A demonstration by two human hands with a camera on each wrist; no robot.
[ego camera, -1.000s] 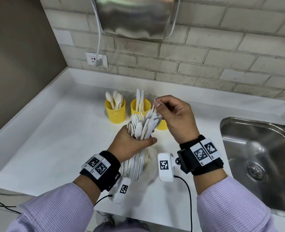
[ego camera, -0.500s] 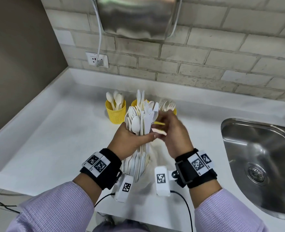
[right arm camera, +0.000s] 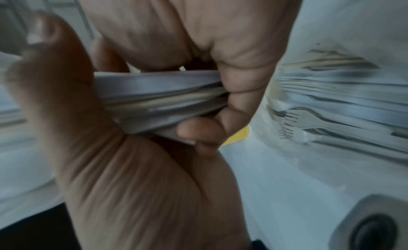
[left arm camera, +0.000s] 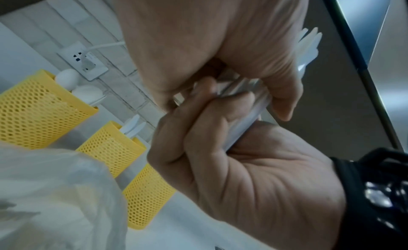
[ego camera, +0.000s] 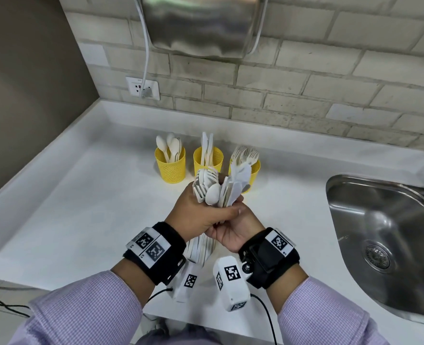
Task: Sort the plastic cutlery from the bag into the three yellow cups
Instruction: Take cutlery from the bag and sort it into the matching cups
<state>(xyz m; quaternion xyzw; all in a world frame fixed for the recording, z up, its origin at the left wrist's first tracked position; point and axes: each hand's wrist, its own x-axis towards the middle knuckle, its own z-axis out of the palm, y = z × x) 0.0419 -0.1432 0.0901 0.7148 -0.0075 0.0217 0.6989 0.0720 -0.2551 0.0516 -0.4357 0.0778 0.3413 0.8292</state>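
Three yellow mesh cups stand in a row at the back of the counter: the left cup (ego camera: pixel 170 170) holds spoons, the middle cup (ego camera: pixel 214 158) knives, the right cup (ego camera: pixel 255 169) forks. My left hand (ego camera: pixel 215 210) grips a bundle of white plastic cutlery (ego camera: pixel 213 188) from above, heads pointing at the cups. My right hand (ego camera: pixel 233 220) lies palm up under it, fingers curled round the same bundle (left arm camera: pixel 243 98). The clear bag (ego camera: pixel 201 250) hangs below both hands with more cutlery in it. In the right wrist view, forks show through the bag (right arm camera: pixel 331 105).
A steel sink (ego camera: pixel 380 235) is sunk into the white counter (ego camera: pixel 81 207) at the right. A wall socket (ego camera: pixel 143 88) with a white cable and a steel box sit on the brick wall behind the cups. A raised lip edges the counter at left.
My right hand left the right cup, came back to the bundle and turned palm up to take hold under my left hand. The bundle moved forward toward the cups.
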